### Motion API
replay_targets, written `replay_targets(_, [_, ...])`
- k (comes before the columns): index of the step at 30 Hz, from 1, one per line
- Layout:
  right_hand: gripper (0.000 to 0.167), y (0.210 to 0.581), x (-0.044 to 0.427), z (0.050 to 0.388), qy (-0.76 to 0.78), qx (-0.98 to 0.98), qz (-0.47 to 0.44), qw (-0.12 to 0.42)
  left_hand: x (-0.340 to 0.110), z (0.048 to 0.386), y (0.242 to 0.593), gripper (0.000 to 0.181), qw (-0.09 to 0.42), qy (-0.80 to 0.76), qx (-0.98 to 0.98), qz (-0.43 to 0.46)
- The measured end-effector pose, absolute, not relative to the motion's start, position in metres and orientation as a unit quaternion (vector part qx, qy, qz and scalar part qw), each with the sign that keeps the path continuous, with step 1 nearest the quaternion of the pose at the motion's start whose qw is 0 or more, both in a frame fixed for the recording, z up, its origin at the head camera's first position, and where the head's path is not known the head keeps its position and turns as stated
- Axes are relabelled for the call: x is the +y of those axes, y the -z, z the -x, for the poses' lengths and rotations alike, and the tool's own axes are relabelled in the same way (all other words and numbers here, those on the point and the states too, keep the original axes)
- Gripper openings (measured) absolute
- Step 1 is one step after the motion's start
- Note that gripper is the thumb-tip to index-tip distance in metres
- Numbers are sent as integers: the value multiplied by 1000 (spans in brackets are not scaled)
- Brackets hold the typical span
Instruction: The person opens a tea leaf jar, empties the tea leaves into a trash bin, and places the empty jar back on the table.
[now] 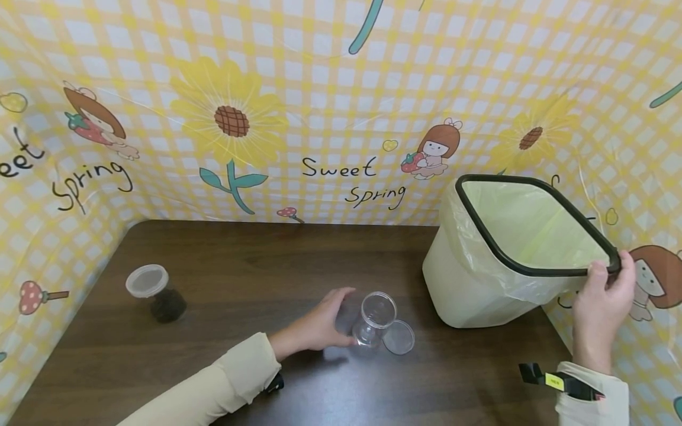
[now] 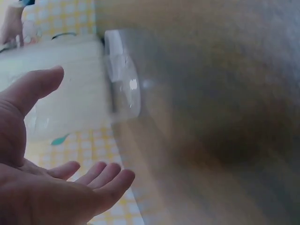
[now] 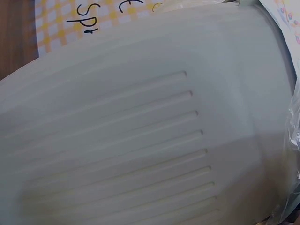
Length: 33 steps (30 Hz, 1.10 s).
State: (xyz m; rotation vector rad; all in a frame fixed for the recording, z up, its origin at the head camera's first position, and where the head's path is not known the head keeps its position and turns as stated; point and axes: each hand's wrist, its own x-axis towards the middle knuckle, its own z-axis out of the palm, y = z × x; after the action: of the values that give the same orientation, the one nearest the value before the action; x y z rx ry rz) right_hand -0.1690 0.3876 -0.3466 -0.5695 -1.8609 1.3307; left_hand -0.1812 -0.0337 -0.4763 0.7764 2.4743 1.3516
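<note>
My left hand [image 1: 317,325] is just left of a clear plastic jar [image 1: 375,316], its thumb and fingers spread toward it. The left wrist view shows that hand [image 2: 51,154] apart from the jar [image 2: 123,77]. The jar stands without a cap, and a round clear lid [image 1: 398,338] lies beside it on the table. My right hand [image 1: 607,302] pinches the black rim [image 1: 524,271] of a white trash bin [image 1: 469,293] at its right front corner. A pale plastic liner [image 1: 533,219] lines the bin. In the right wrist view the bin's ribbed wall [image 3: 140,122] fills most of the frame.
On the left of the brown wooden table [image 1: 240,260] stands another clear jar [image 1: 167,305] with dark contents and a whitish lid [image 1: 147,281]. A yellow checked cloth [image 1: 319,106] with printed flowers covers the walls at the back and sides.
</note>
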Motion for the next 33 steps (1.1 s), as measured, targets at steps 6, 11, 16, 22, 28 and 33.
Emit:
replay_targets(6, [51, 348, 388, 169, -510, -736, 224, 385, -50, 187, 473, 45, 118, -466, 837, -260])
replay_targets(11, [51, 348, 389, 169, -504, -737, 225, 390, -59, 191, 472, 24, 132, -495, 820, -256])
replay_targets(16, [52, 347, 388, 169, -502, -740, 228, 386, -70, 194, 468, 22, 121, -505, 821, -237])
replay_targets(22, [50, 347, 389, 167, -513, -730, 228, 390, -86, 198, 460, 28, 109, -516, 822, -214])
replay_targets(28, [49, 349, 390, 167, -506, -736, 228, 388, -104, 198, 448, 26, 86, -529, 824, -183])
replay_targets(33, [51, 348, 389, 169, -499, -744, 228, 381, -117, 196, 437, 23, 61, -537, 823, -177])
